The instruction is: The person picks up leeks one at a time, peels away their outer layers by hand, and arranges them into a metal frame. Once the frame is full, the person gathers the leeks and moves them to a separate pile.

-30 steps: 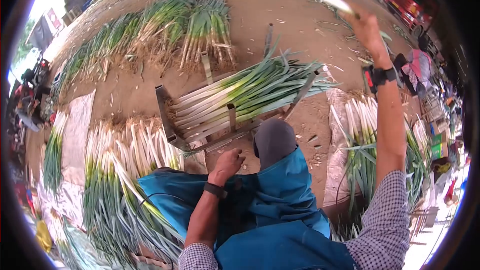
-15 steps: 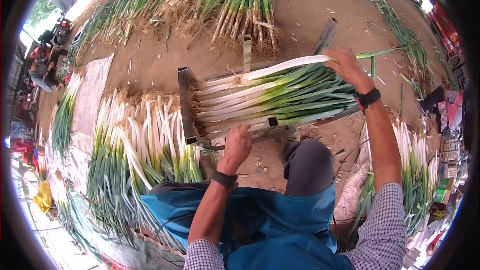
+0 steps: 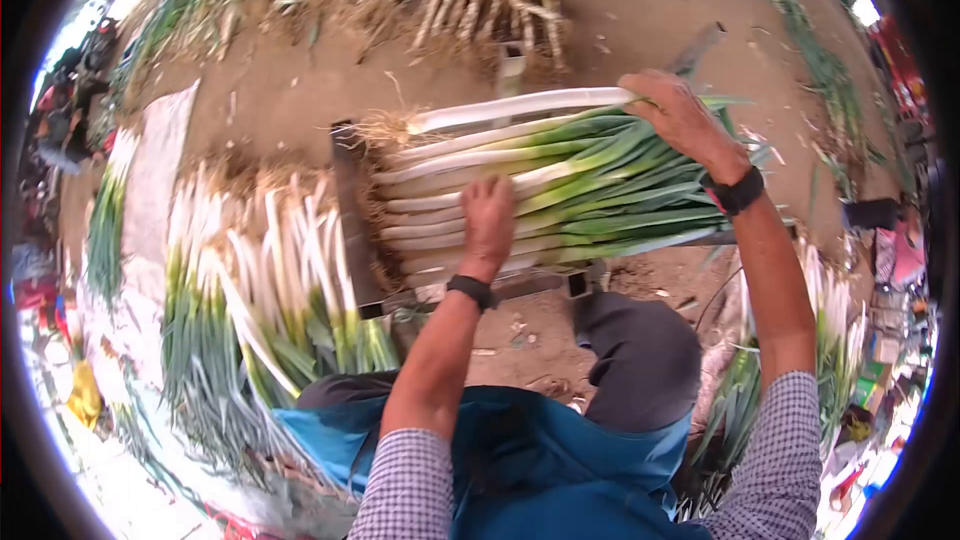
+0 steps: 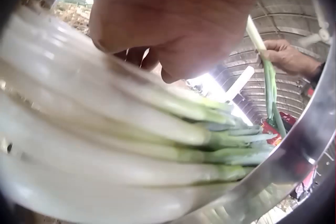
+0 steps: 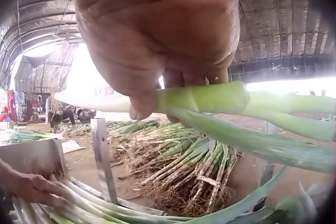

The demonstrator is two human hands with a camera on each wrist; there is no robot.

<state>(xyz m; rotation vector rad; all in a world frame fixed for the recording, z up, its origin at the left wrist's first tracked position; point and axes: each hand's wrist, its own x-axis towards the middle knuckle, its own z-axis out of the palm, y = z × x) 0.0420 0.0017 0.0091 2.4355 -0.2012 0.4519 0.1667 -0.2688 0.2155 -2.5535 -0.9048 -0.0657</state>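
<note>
My right hand point(image 3: 680, 118) grips one long green onion point(image 3: 530, 103) just where its white stalk turns green. The onion lies level along the far side of the metal rack point(image 3: 352, 230), its bushy roots at the left end. In the right wrist view, thumb and fingers wrap round the stalk point(image 5: 205, 98). Below it, a layer of green onions point(image 3: 600, 215) fills the rack, white ends left and leaves right. My left hand point(image 3: 488, 223) rests on the white stalks near the rack's middle, its fingers lying across them in the right wrist view.
Upright posts point(image 3: 512, 62) stand along the rack's sides. Heaps of green onions with soil on them point(image 3: 490, 0) lie beyond it. More cleaned green onions point(image 3: 270, 280) are piled at the left, others point(image 3: 830, 310) at the right. My knee point(image 3: 640, 360) is close to the rack.
My right hand has brought the green onion down from high at the right to the rack's far side. My left hand has moved from near my lap onto the stalks.
</note>
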